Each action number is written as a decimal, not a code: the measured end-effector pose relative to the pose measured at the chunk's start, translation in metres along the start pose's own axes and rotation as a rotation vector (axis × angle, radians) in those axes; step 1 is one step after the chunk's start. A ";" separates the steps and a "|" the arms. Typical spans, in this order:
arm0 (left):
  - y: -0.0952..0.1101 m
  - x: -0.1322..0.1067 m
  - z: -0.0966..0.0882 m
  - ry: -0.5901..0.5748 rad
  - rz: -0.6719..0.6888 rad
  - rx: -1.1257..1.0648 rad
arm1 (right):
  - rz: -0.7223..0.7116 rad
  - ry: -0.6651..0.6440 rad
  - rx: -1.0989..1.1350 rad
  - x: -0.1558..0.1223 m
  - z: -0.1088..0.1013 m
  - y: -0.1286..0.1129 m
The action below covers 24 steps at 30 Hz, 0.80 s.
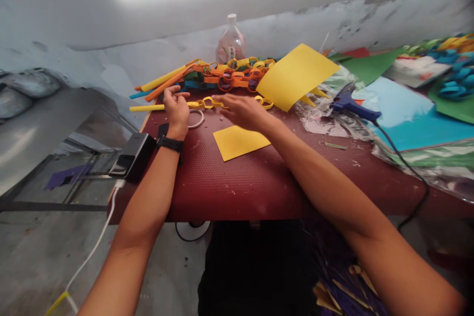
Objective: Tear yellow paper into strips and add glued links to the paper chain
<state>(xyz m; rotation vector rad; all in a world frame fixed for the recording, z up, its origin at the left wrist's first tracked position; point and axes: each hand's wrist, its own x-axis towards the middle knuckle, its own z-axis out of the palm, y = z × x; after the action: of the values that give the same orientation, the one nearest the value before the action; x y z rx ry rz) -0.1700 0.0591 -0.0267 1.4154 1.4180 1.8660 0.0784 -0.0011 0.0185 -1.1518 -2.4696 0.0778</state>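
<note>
My left hand (177, 107) rests on the dark red table (237, 182) with its fingers curled on the left end of a yellow paper chain (209, 103). My right hand (241, 109) lies over the same chain a little to the right, fingers stretched out towards the left and touching the links. A white ring (197, 119) lies just right of my left wrist, which wears a black band. A small yellow sheet (239, 141) lies flat below my right hand. A larger yellow sheet (296, 76) is propped up at the back right.
A pile of orange, yellow and blue paper chains and strips (222, 75) lies at the back, before a plastic bottle (230, 44). A blue glue gun (351, 103) with a black cord lies right. Coloured sheets (414, 113) cover the right side. A black device (133, 157) sits at the left edge.
</note>
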 end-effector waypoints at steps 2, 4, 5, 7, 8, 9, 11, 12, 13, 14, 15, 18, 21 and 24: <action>0.007 -0.004 0.004 0.021 -0.022 -0.006 | 0.119 0.080 -0.077 -0.010 -0.026 0.025; 0.014 -0.006 0.007 0.015 -0.034 -0.006 | 0.285 0.069 -0.191 -0.025 -0.050 0.055; 0.016 -0.007 0.008 0.009 -0.034 -0.006 | 0.391 0.025 -0.251 -0.033 -0.059 0.071; 0.018 -0.007 0.008 0.007 -0.036 -0.006 | 0.565 -0.118 -0.318 -0.048 -0.068 0.100; 0.019 -0.007 0.007 0.007 -0.042 -0.006 | 0.618 -0.198 -0.323 -0.055 -0.069 0.112; 0.019 -0.007 0.007 0.004 -0.050 -0.006 | 0.660 -0.254 -0.320 -0.060 -0.068 0.122; 0.020 -0.007 0.006 -0.003 -0.069 -0.005 | 0.700 -0.277 -0.302 -0.065 -0.064 0.131; 0.021 -0.007 0.006 -0.007 -0.078 -0.006 | 0.702 -0.248 -0.295 -0.065 -0.063 0.131; 0.022 -0.008 0.006 -0.010 -0.086 -0.007 | 0.694 -0.206 -0.288 -0.064 -0.062 0.129; 0.023 -0.008 0.006 -0.013 -0.094 -0.010 | 0.684 -0.162 -0.283 -0.063 -0.063 0.124; 0.024 -0.009 0.006 -0.017 -0.103 -0.013 | 0.677 -0.125 -0.279 -0.060 -0.065 0.119; 0.027 -0.010 0.005 -0.039 -0.124 -0.016 | 0.691 -0.049 -0.280 -0.054 -0.071 0.105; 0.029 -0.012 0.006 -0.059 -0.125 -0.021 | 0.675 -0.012 -0.269 -0.054 -0.068 0.110; 0.030 -0.014 0.007 -0.070 -0.126 -0.020 | 0.605 0.014 -0.230 -0.058 -0.055 0.129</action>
<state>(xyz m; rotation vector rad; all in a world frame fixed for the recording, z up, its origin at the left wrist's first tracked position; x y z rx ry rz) -0.1503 0.0390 -0.0070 1.3366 1.4159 1.7314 0.2261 0.0342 0.0204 -1.9539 -2.0709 -0.0443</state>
